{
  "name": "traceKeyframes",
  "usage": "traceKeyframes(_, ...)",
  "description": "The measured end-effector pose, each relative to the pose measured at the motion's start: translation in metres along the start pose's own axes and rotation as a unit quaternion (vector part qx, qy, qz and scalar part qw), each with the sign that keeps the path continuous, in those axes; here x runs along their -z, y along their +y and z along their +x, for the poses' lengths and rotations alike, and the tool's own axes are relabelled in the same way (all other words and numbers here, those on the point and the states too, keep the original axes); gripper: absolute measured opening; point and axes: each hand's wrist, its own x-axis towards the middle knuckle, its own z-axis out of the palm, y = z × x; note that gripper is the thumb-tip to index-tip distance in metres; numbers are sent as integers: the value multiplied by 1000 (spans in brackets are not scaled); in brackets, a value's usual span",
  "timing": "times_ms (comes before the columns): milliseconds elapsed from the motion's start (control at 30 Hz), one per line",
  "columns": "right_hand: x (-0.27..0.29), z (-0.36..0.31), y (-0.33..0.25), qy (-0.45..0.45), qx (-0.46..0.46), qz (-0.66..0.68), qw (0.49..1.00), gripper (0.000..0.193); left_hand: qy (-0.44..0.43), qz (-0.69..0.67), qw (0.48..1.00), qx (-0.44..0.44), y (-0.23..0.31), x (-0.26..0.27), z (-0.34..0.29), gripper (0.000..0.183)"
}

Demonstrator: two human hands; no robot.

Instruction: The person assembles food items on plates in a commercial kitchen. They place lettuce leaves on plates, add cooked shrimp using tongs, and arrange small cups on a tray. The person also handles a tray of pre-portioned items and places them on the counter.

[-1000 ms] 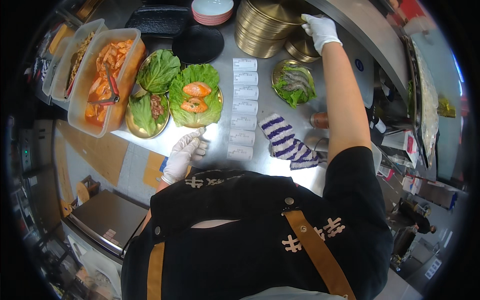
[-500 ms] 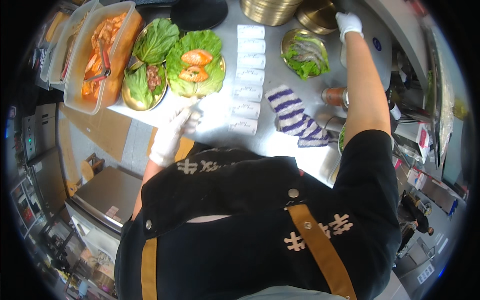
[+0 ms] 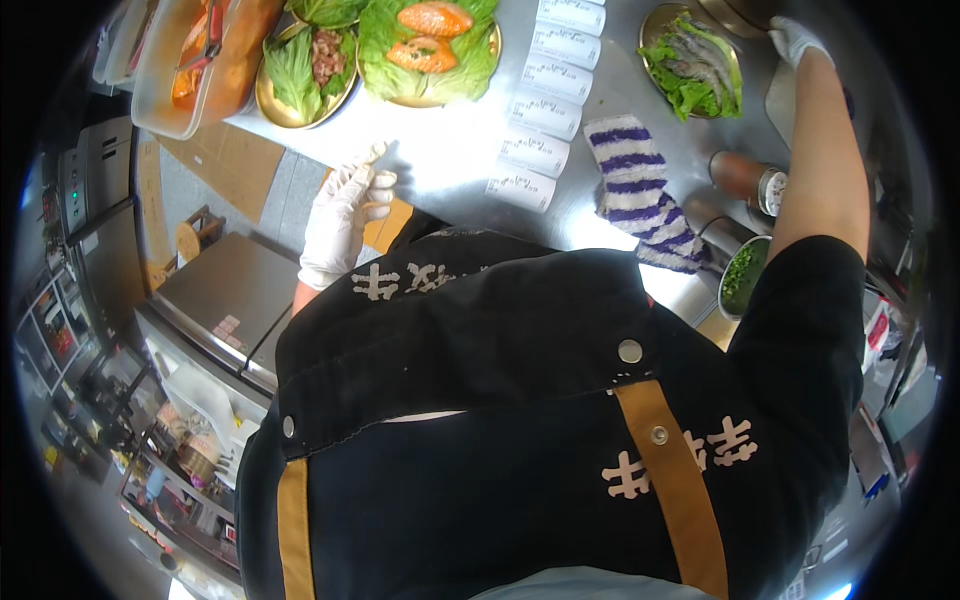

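Note:
My left hand point(image 3: 345, 218), in a white glove, is over the table's near edge. Its fingers are loosely bent and apart, with nothing visible in them. Just beyond it sits a brass plate with two seared salmon pieces point(image 3: 436, 18) on lettuce point(image 3: 385, 70). Left of that is a brass dish point(image 3: 300, 122) of leaves and chopped meat point(image 3: 328, 58). My right hand point(image 3: 802, 42), also gloved, is stretched to the far right beside a brass dish point(image 3: 738, 18) cut by the picture's edge. Its fingertips are small, and their grip cannot be made out.
White printed slips point(image 3: 548, 112) lie in a column mid-table. Right of them are a striped cloth point(image 3: 645, 190), a plate of shrimp point(image 3: 700, 62) on lettuce, a reddish-brown jar point(image 3: 740, 172) and a container of chopped greens point(image 3: 742, 270). A plastic tub point(image 3: 160, 115) with tongs stands at left.
The view has shifted, so the table things sit higher and the stacked brass dishes have mostly left the picture. My right hand stays near the brass dishes; my left hand remains by the table's near edge.

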Motion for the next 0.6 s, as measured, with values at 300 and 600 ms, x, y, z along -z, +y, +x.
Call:
traceKeyframes(300,-51,-163,-32,58,233,-53,969,52,-35,-35,990,-132,-11,13,0,31)
traceKeyframes(600,-96,-472,44,90,258,153,950,68,-223,-58,968,-96,62,-14,13,43)
